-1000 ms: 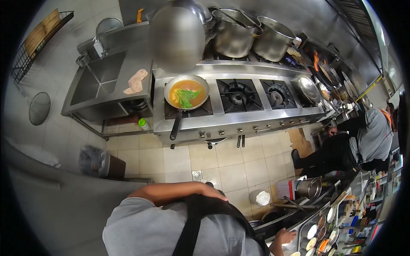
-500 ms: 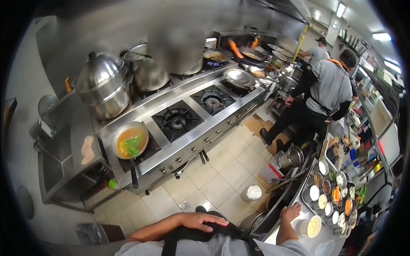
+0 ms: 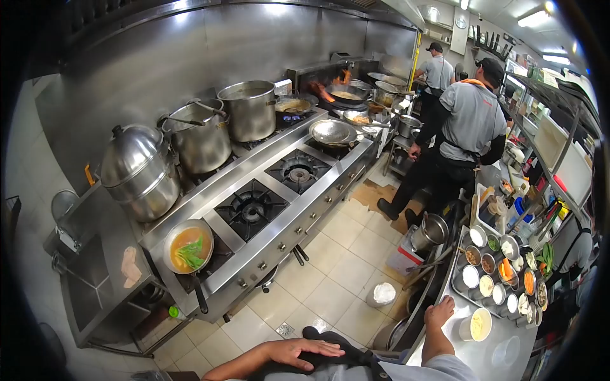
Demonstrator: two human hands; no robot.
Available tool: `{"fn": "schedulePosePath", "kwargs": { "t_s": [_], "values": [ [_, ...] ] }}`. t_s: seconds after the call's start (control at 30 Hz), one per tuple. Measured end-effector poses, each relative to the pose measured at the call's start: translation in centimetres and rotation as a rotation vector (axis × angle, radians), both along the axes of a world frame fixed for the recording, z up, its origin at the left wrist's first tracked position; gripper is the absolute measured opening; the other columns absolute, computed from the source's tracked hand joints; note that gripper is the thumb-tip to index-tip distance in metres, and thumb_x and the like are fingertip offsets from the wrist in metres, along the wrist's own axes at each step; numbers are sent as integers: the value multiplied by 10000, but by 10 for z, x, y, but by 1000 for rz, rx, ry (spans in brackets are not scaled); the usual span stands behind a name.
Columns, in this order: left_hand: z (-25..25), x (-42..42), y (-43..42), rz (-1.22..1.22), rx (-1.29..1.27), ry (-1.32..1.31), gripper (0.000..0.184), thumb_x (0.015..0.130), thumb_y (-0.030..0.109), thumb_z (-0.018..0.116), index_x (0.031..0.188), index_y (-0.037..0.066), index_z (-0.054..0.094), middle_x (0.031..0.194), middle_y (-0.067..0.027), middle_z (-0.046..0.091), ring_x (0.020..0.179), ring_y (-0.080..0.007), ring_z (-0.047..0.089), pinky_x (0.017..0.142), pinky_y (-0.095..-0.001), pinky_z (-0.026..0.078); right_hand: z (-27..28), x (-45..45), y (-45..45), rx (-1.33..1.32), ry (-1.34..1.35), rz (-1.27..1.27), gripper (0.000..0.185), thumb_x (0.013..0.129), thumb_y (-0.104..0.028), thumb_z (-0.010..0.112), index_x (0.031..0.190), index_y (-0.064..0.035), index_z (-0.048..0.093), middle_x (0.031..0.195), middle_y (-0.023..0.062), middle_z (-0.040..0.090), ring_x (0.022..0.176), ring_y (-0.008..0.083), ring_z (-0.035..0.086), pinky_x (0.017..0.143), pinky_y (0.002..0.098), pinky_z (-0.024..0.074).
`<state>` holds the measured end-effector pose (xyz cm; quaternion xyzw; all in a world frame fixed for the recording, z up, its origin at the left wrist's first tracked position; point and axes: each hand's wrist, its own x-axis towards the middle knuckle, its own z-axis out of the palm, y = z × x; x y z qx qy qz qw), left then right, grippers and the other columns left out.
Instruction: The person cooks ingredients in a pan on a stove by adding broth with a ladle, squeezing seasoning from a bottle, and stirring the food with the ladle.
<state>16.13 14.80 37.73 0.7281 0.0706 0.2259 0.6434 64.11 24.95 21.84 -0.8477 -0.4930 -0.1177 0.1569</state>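
Observation:
My left hand (image 3: 304, 353) lies flat against the front of my dark apron, its fingers stretched out and holding nothing. At the near edge of the steel counter (image 3: 424, 355), my right hand (image 3: 440, 311) rests with nothing visible in it. Right of it stands a white tub (image 3: 475, 325) with pale yellow contents. A tray beyond holds several small containers of ingredients, among them orange strips (image 3: 529, 282). Away to the left, a frying pan (image 3: 173, 236) with brown broth and green leaves (image 3: 189, 254) sits on the stove, its black handle pointing toward me.
Large steel pots (image 3: 246, 113) and a domed steamer (image 3: 141, 174) line the stove's back. Flames (image 3: 323, 91) rise by a far wok (image 3: 347, 95). Two co-workers (image 3: 471, 117) stand at the far end. A white-topped container (image 3: 384, 293) stands on the tiled floor. A sink (image 3: 89, 286) is at left.
The view has shifted, so the stove sits lower left and the big pots show clearly instead of blurred. Both hands keep much the same pose on the apron and counter edge.

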Motion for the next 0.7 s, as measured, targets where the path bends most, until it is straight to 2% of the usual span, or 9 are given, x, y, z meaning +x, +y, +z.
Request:
{"fn": "schedulePosePath", "kwargs": {
  "t_s": [0.1,0.23,0.27,0.37,0.47,0.53,0.63,0.7],
  "values": [
    [-25,7,2,-6,-56,38,606,907,426,517,1382,76,381,1459,-85,333,1381,-294,220,1119,-442,163,4,-1,0,5,18,0,603,640,-111,626,1199,4,430,1254,182,422,1210,325,376,977,417,320],
    [-67,2,6,66,-292,228,483,972,339,422,1388,100,375,1456,-66,339,1361,-214,271,1118,-341,193,5,-1,-1,-5,23,-3,583,638,-109,626,1178,1,434,1244,179,426,1210,322,376,976,420,320],
    [-69,-1,6,100,-309,351,526,977,427,354,1386,98,381,1446,-80,355,1346,-203,298,1109,-324,205,6,-2,-2,6,15,2,578,635,-108,626,1171,0,435,1241,179,426,1207,323,378,974,418,321],
    [-94,-9,6,164,-405,610,594,958,511,325,1377,98,401,1423,-90,389,1323,-207,334,1096,-319,225,7,-3,-3,24,4,8,570,627,-106,625,1154,-1,436,1234,179,426,1197,324,382,969,416,324],
    [-163,-20,-1,202,-658,713,723,876,646,365,1307,80,493,1345,-125,464,1237,-224,424,1037,-318,301,7,-2,-2,20,6,6,573,618,-107,626,1147,2,435,1231,179,425,1190,327,384,962,415,326],
    [-167,-20,-3,242,-755,742,820,802,736,411,1241,60,560,1285,-149,513,1153,-229,497,981,-322,361,7,-2,-4,29,-3,14,574,613,-106,626,1143,3,435,1229,177,426,1187,328,384,958,415,328],
    [-173,-18,-5,258,-818,725,805,809,718,430,1251,56,549,1281,-128,517,1126,-216,514,971,-313,375,11,-5,-4,36,15,-3,589,603,-114,641,1146,2,446,1223,165,442,1191,310,385,963,406,313],
    [-159,-13,-10,288,-878,709,787,818,702,437,1259,59,540,1272,-115,522,1109,-207,523,966,-304,382,8,-1,-4,55,6,16,571,603,-117,627,1130,5,445,1199,169,443,1172,316,392,950,407,319]
  ]
}}
